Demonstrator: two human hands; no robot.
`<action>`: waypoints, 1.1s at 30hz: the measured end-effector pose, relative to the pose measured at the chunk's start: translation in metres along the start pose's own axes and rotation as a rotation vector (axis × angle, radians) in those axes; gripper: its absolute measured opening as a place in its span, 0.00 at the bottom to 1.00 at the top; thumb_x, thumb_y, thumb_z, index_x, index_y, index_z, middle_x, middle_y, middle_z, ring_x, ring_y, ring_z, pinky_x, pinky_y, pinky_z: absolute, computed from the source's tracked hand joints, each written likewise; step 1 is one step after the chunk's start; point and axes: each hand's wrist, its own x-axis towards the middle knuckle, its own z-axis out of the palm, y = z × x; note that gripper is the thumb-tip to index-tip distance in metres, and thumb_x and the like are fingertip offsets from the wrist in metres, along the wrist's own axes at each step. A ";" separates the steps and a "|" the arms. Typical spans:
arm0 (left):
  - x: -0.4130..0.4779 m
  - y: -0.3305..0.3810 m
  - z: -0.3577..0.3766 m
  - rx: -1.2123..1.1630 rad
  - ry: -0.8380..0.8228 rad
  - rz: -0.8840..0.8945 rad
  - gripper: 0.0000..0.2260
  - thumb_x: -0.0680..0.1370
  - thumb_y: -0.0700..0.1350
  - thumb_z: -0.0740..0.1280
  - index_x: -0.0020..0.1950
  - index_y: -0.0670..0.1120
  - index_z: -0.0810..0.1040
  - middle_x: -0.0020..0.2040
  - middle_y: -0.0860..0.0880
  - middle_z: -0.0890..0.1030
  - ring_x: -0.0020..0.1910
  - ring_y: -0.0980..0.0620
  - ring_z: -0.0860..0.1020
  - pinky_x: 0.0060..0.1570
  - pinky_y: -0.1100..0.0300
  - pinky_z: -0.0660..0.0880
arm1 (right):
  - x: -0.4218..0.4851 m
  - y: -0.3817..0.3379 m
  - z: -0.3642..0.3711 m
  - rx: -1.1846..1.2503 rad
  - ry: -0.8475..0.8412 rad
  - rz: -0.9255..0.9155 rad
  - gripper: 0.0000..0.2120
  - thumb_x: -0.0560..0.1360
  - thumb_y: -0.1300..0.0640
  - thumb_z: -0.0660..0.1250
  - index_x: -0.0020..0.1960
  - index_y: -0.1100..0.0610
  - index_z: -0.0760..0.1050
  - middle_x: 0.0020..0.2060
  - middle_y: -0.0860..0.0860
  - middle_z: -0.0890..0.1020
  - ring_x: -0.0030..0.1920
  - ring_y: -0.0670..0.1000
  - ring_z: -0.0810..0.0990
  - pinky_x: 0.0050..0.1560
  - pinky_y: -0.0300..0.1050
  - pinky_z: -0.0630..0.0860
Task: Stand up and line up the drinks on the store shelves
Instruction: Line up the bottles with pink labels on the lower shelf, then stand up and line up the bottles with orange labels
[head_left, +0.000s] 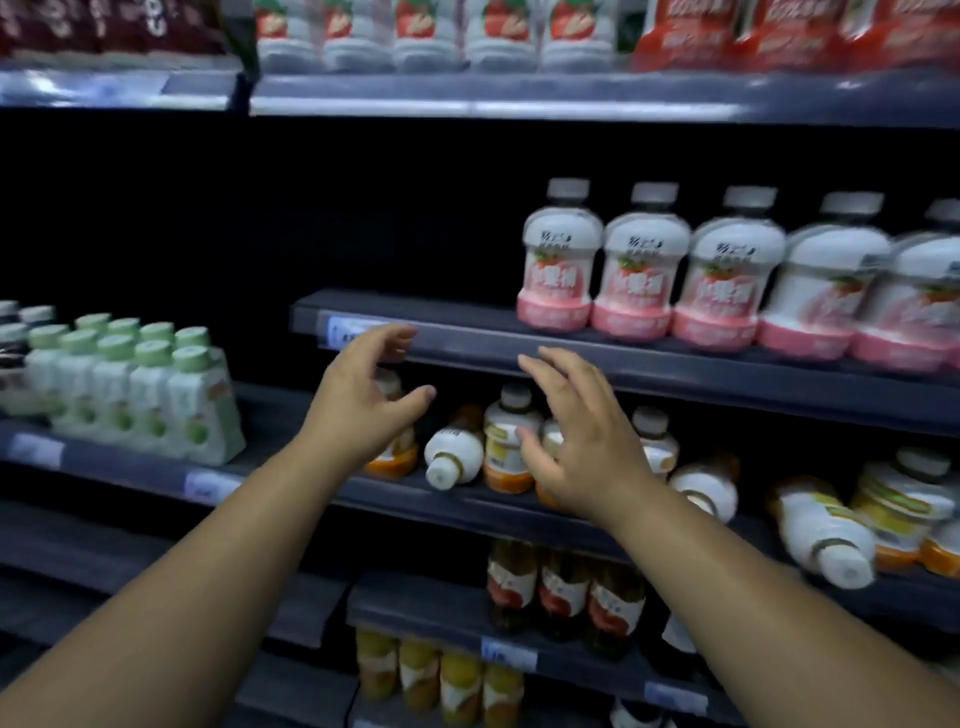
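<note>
Drinks with orange bases (506, 475) crowd the shelf (457, 501) just beyond both grips, all motion-blurred, their labels unreadable. The left grip (363, 400) hides most of one upright bottle (397, 457); the right grip (576, 441) covers much of another. Between the grips a toppled bottle (452, 454) lies with its long axis front to back and its cap toward the shelf edge. Right of the right grip, a second fallen bottle (709, 486) and a third fallen bottle (826, 535) also lie cap-forward. Both grips are released, fingers spread, holding nothing.
</note>
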 end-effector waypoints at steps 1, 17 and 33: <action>-0.011 -0.008 -0.004 0.004 -0.009 -0.038 0.26 0.71 0.44 0.77 0.67 0.52 0.72 0.60 0.53 0.77 0.59 0.57 0.76 0.59 0.61 0.73 | -0.005 -0.004 0.009 0.027 -0.031 0.014 0.29 0.75 0.54 0.68 0.75 0.56 0.67 0.70 0.56 0.70 0.70 0.56 0.67 0.67 0.49 0.66; -0.027 -0.148 0.020 -0.206 -0.275 -0.236 0.38 0.66 0.45 0.80 0.71 0.53 0.66 0.62 0.55 0.73 0.59 0.63 0.74 0.54 0.64 0.72 | -0.019 -0.035 0.146 -0.029 -0.283 0.384 0.29 0.73 0.53 0.74 0.72 0.53 0.71 0.64 0.50 0.73 0.65 0.54 0.72 0.60 0.49 0.73; 0.001 -0.174 0.067 -0.248 -0.154 -0.371 0.38 0.62 0.49 0.82 0.68 0.52 0.67 0.58 0.54 0.77 0.56 0.54 0.77 0.54 0.57 0.74 | -0.020 -0.023 0.182 -0.322 -0.280 0.371 0.20 0.69 0.47 0.78 0.56 0.55 0.78 0.48 0.52 0.74 0.45 0.56 0.77 0.34 0.46 0.69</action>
